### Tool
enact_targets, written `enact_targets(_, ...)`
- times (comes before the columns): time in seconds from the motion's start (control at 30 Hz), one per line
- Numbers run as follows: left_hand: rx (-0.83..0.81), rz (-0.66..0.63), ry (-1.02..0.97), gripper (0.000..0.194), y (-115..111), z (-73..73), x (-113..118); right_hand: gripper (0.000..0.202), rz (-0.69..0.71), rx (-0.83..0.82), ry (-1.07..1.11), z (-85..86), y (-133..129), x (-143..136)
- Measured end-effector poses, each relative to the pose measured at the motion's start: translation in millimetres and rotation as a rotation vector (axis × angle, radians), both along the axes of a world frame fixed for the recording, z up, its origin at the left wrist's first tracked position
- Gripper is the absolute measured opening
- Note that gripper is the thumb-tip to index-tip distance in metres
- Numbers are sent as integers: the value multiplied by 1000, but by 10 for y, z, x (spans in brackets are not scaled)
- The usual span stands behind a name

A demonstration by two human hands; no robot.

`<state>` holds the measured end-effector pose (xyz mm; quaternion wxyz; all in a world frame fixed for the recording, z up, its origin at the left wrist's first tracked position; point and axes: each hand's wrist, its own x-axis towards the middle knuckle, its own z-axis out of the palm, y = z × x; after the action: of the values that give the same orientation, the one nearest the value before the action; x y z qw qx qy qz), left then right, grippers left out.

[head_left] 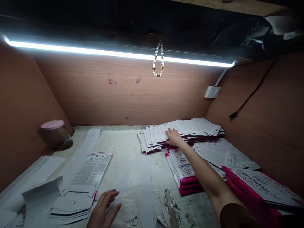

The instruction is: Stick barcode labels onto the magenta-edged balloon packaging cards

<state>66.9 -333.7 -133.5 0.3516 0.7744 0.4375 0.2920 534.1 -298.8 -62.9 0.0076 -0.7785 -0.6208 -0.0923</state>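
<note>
White cards fanned under the right hand, grip loosely open; light, flat pressure suits. Left hand half-open, empty.

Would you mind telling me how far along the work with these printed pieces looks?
The pink-edged stacks on the right look finished, being neatly piled. The right hand is on the fanned white row; the left hand is empty. The flat printed pieces on the left are probably left to do.
</note>
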Motion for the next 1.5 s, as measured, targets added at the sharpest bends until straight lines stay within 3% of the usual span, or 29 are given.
enact_targets(0.1, -21, 3, -19, 38, -8, 43, -14, 57, 59, -55, -16, 16, 40, 75)
enact_targets(0.27, -51, -68, -15, 34, -15, 78, 0, 50, 122, -96, -34, 54, 44, 168)
enact_targets(0.47, -70, -122, -31, 31, -69, 83, 24, 51, 149, 7, -20, 111, 14, -16)
enact_targets(0.57, -74, -135, -46, 28, -98, 130, 25, 50, 164, 131, 28, 290, -2, -148)
enact_targets(0.67, -72, -143, -63, 27, -124, 208, 40, 47, 210, 260, 86, 610, -99, -317)
enact_targets(0.77, -105, -144, -90, 31, -157, 292, 93, 41, 282, 477, 217, 909, -397, -555)
enact_targets(0.83, -108, -114, -149, 41, -191, 338, 150, 33, 305, 714, 411, 963, -721, -735)
enact_targets(0.9, -76, -76, -255, 59, -233, 374, 216, 25, 262, 901, 660, 838, -1109, -905)
enact_targets(0.97, -35, -74, -372, 80, -279, 400, 281, 22, 186, 935, 905, 554, -1510, -1062)
enact_targets(1.1, -103, -175, -415, 101, -371, 393, 394, 22, 150, 757, 1315, -147, -2157, -1371)
enact_targets(1.2, -262, -272, -348, 89, -459, 303, 468, 52, 93, 608, 1462, -483, -2413, -1612)
enact_targets(1.3, -386, -330, -385, 66, -576, 187, 522, 79, -78, 648, 1493, -637, -2534, -1821)
enact_targets(1.37, -408, -339, -424, 53, -656, 149, 534, 70, -118, 672, 1508, -687, -2586, -1922)
enact_targets(1.5, -329, -406, -418, 51, -771, 188, 506, 44, 55, 660, 1448, -706, -2650, -2031)
